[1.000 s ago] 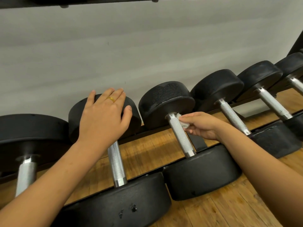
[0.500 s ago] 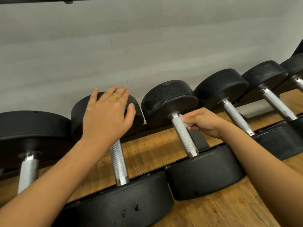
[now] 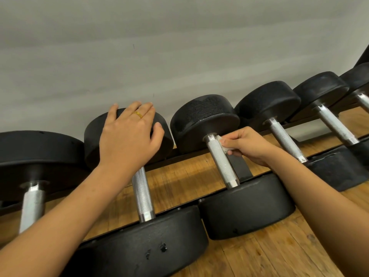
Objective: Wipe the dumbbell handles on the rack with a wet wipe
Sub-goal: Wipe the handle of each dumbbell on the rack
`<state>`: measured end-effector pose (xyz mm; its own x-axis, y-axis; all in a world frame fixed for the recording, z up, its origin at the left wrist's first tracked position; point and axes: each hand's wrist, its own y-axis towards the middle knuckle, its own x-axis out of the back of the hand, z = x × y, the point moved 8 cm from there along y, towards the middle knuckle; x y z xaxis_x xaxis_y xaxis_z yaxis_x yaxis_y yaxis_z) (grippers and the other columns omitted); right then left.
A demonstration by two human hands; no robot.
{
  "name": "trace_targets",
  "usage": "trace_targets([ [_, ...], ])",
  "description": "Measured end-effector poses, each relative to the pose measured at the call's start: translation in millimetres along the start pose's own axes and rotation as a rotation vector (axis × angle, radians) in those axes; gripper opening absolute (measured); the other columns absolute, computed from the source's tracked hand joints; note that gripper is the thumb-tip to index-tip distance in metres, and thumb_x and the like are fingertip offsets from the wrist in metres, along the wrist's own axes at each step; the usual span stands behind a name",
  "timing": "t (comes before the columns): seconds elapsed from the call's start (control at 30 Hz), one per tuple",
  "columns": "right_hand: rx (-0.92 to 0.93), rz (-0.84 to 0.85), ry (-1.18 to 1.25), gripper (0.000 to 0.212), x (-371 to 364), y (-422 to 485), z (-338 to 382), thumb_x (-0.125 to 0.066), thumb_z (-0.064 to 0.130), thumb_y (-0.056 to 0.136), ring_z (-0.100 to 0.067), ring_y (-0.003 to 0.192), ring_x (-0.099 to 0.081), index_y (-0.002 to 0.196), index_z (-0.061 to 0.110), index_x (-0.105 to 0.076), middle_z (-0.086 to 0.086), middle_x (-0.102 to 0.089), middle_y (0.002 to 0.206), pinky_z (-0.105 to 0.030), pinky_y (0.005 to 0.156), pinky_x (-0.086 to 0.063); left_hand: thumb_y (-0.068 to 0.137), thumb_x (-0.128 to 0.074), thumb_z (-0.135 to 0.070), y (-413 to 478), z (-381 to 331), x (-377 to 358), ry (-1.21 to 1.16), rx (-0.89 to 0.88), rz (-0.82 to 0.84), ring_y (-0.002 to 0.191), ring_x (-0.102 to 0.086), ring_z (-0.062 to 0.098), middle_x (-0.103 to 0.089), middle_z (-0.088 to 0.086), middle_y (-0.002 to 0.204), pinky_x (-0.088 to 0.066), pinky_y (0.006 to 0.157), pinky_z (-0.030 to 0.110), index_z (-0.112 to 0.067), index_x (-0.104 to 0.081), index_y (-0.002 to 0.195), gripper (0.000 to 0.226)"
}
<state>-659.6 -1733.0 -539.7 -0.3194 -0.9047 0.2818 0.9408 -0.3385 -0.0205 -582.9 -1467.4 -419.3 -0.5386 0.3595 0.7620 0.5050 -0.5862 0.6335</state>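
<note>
Several black dumbbells with knurled silver handles lie side by side on a low rack. My right hand pinches a small white wet wipe against the right side of the middle dumbbell's handle, near its far head. My left hand, with a gold ring, rests flat with fingers spread on the far head of the neighbouring dumbbell to the left. That dumbbell's handle shows below my wrist.
A grey wall rises right behind the rack. Wooden floor shows under and in front of the dumbbells. More dumbbells continue to the right, their handles bare, and a larger one sits at the far left.
My right hand has slid up along the middle handle toward the far head and back slightly, the wipe showing again. My left hand stays on the same dumbbell head.
</note>
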Motion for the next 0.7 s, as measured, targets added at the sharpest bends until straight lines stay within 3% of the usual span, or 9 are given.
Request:
trace_targets([
  [0.13, -0.086, 0.170, -0.072, 0.011, 2, -16, -6, -0.071, 0.011, 0.090, -0.013, 0.063, -0.056, 0.088, 0.007, -0.081, -0.013, -0.069, 0.072, -0.023, 0.056, -0.041, 0.100, -0.040, -0.038, 0, 0, 0, 0.001, -0.003, 0.004, 0.134, -0.057, 0.025, -0.065, 0.009, 0.139, -0.035, 0.116, 0.058, -0.008, -0.066, 0.136, 0.053],
  [0.33, 0.033, -0.061, -0.083, 0.012, 3, -1, 15, -0.071, 0.017, 0.091, -0.025, 0.073, -0.061, 0.086, 0.012, -0.081, -0.013, -0.074, 0.079, -0.027, 0.058, -0.047, 0.100, -0.039, -0.038, -1, -1, 1, 0.006, -0.005, 0.006, 0.134, -0.057, 0.025, -0.065, 0.010, 0.140, -0.036, 0.116, 0.059, -0.007, -0.065, 0.136, 0.054],
  [0.53, -0.162, 0.182, -0.200, 0.010, 5, -20, 0, -0.073, 0.009, 0.088, -0.012, 0.077, -0.066, 0.094, 0.008, -0.080, -0.006, -0.078, 0.093, -0.025, 0.062, -0.047, 0.101, -0.038, -0.040, 0, 0, -1, 0.005, -0.013, 0.021, 0.136, -0.055, 0.025, -0.063, 0.009, 0.142, -0.035, 0.117, 0.059, -0.008, -0.064, 0.138, 0.056],
  [0.7, 0.061, -0.103, -0.151, 0.009, 3, -4, 16, -0.072, 0.012, 0.090, -0.017, 0.077, -0.067, 0.089, 0.014, -0.081, -0.003, -0.078, 0.087, -0.024, 0.059, -0.049, 0.101, -0.038, -0.039, 0, 0, 0, 0.000, -0.012, 0.017, 0.136, -0.055, 0.025, -0.064, 0.009, 0.141, -0.035, 0.116, 0.059, -0.007, -0.064, 0.138, 0.056],
])
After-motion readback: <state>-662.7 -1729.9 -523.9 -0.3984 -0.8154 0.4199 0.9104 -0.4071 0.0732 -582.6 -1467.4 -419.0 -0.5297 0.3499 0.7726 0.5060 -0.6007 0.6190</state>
